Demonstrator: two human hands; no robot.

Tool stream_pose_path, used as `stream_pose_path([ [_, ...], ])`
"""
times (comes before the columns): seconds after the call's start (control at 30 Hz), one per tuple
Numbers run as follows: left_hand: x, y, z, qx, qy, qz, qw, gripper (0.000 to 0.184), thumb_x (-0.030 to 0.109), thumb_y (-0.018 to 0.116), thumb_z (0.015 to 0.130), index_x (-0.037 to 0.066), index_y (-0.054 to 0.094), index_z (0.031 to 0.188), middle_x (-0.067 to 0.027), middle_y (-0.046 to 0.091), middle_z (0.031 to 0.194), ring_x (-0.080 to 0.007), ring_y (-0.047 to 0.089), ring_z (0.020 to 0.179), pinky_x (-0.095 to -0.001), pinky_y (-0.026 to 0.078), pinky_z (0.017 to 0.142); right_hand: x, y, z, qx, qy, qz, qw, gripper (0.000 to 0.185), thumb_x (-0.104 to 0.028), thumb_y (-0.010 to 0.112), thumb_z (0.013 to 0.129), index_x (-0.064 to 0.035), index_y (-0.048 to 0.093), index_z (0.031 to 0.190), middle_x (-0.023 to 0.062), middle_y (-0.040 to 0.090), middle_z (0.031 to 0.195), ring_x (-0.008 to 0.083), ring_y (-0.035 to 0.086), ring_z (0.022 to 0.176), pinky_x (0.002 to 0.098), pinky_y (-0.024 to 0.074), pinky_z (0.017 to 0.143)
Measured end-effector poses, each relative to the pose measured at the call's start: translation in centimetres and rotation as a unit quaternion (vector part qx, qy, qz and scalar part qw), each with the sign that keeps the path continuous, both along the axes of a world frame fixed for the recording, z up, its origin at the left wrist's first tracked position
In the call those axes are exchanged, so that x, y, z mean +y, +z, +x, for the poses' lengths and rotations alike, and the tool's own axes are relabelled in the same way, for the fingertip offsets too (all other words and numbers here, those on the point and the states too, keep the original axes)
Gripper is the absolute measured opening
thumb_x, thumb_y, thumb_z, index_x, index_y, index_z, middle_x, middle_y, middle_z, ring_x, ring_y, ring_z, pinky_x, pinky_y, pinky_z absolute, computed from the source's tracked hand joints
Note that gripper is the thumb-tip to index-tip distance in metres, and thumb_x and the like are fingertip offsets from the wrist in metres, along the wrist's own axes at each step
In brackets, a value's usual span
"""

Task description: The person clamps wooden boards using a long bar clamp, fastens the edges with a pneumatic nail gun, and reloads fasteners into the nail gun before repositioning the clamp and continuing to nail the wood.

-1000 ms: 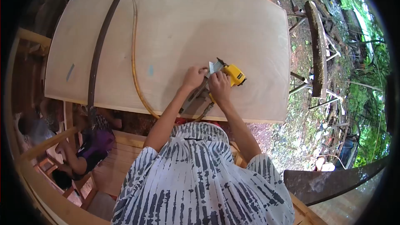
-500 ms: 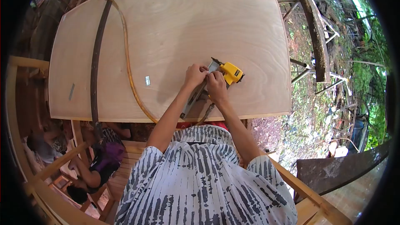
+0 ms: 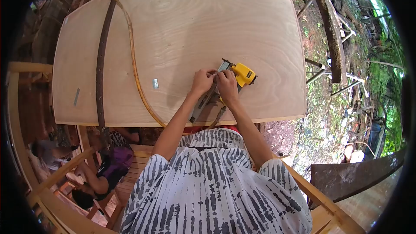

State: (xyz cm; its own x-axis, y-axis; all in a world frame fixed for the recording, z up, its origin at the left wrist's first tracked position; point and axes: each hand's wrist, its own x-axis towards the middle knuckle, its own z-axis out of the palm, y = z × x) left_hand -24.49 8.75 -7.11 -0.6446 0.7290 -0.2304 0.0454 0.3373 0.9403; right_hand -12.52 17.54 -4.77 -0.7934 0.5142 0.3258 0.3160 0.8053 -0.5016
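Note:
A yellow pneumatic nail gun (image 3: 245, 74) lies on its side on a large pale plywood panel (image 3: 182, 22), its long metal magazine (image 3: 198, 109) pointing toward me. Over the magazine, my left hand (image 3: 203, 81) is closed, thumb and fingers pinched together. Close against it, my right hand (image 3: 227, 85) is closed too, its fingertips meeting the left ones. Whatever small thing sits between the fingertips is too small and covered to make out. A short silvery strip (image 3: 155, 83) rests on the panel left of my hands, and a thin grey strip (image 3: 76, 96) lies farther left.
A yellow hose (image 3: 132, 52) curves across the panel, beside a dark strap-like band (image 3: 101, 61). At lower left, a person in a dark and purple top (image 3: 113, 167) sits near wooden framing. A rough plank (image 3: 329, 35) on metal legs stands over littered ground at right.
My right fingers have shifted slightly over the magazine, still pinched beside the left. The nail gun stays on the panel, and the whole view has moved a little.

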Motion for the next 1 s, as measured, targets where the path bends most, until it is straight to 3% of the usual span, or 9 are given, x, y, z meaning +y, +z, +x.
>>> stream_pose_path([
  [0.23,0.6,0.5,0.0,0.048,-0.003,-0.015,0.999,0.028,0.008,0.074,0.092,0.003,0.076,0.119,-0.0149,0.080,0.102,-0.0290,0.078,0.091,-0.0383,0.061,0.083,0.7,-0.2,0.9,-0.007,-0.015,0.023,1.000,0.014,-0.011,0.077,0.089,-0.0048,0.075,0.102,0.0097,0.075,0.108,0.0322,0.064,0.110,0.0457,0.0510,0.093],
  [0.3,1.1,0.7,-0.1,0.060,-0.004,-0.012,0.998,0.029,0.009,0.074,0.092,0.003,0.075,0.120,-0.0152,0.080,0.103,-0.0305,0.078,0.092,-0.0391,0.061,0.083,0.7,-0.4,1.1,0.003,-0.021,0.001,1.000,0.021,-0.012,0.078,0.088,-0.0059,0.076,0.109,0.0101,0.074,0.118,0.0329,0.064,0.114,0.0456,0.0495,0.099],
  [0.4,1.8,1.6,0.1,0.053,-0.014,-0.030,0.998,0.036,0.009,0.074,0.091,0.006,0.074,0.126,-0.0165,0.078,0.113,-0.0320,0.076,0.101,-0.0419,0.059,0.091,0.5,-0.4,1.1,0.033,-0.067,-0.023,0.997,0.029,-0.014,0.075,0.089,-0.0070,0.075,0.117,0.0078,0.071,0.128,0.0329,0.061,0.120,0.0491,0.0461,0.105],
  [0.43,1.9,1.7,0.4,0.110,-0.019,-0.024,0.993,0.038,0.010,0.073,0.091,0.007,0.073,0.128,-0.0173,0.076,0.117,-0.0338,0.074,0.106,-0.0440,0.057,0.096,0.5,-0.1,0.9,0.034,-0.067,-0.021,0.997,0.029,-0.014,0.075,0.089,-0.0070,0.075,0.117,0.0078,0.071,0.128,0.0329,0.061,0.120,0.0491,0.0461,0.105],
  [0.5,2.2,1.6,0.5,0.166,-0.029,-0.017,0.985,0.040,0.011,0.073,0.090,0.007,0.072,0.130,-0.0181,0.073,0.122,-0.0355,0.071,0.111,-0.0460,0.055,0.101,0.2,0.4,0.8,-0.048,-0.103,0.068,0.991,0.032,-0.018,0.072,0.092,-0.0050,0.075,0.122,0.0072,0.069,0.133,0.0321,0.059,0.124,0.0488,0.0455,0.104],
  [0.57,2.0,1.0,0.6,0.201,-0.055,-0.012,0.978,0.040,0.010,0.070,0.091,0.010,0.072,0.131,-0.0183,0.069,0.126,-0.0389,0.067,0.114,-0.0496,0.052,0.105,-0.1,1.2,0.9,-0.078,-0.096,0.068,0.990,0.034,-0.019,0.071,0.093,-0.0047,0.074,0.124,0.0071,0.068,0.135,0.0315,0.057,0.128,0.0485,0.0445,0.107],
  [0.7,0.9,1.5,1.3,0.250,-0.078,-0.021,0.965,0.039,0.007,0.066,0.093,0.012,0.073,0.131,-0.0173,0.070,0.124,-0.0421,0.066,0.112,-0.0507,0.053,0.103,-0.1,0.9,1.3,-0.105,-0.073,0.074,0.989,0.040,-0.022,0.072,0.091,-0.0056,0.073,0.127,0.0060,0.067,0.137,0.0297,0.056,0.131,0.0477,0.0439,0.107],
  [0.9,0.8,0.9,0.7,0.188,-0.086,-0.025,0.978,0.039,0.006,0.065,0.094,0.012,0.072,0.131,-0.0178,0.069,0.126,-0.0405,0.065,0.117,-0.0500,0.052,0.103,0.7,2.0,1.1,-0.124,-0.054,0.100,0.986,0.047,-0.027,0.077,0.085,-0.0084,0.073,0.128,0.0038,0.067,0.137,0.0270,0.056,0.130,0.0455,0.0444,0.101],
  [1.0,0.9,0.4,0.3,0.200,-0.076,-0.001,0.977,0.039,0.006,0.066,0.092,0.010,0.072,0.130,-0.0203,0.073,0.119,-0.0430,0.069,0.110,-0.0509,0.056,0.097,1.4,2.4,0.5,-0.151,-0.030,0.120,0.981,0.046,-0.028,0.078,0.084,-0.0096,0.073,0.126,0.0030,0.068,0.135,0.0267,0.056,0.130,0.0457,0.0443,0.100],
])
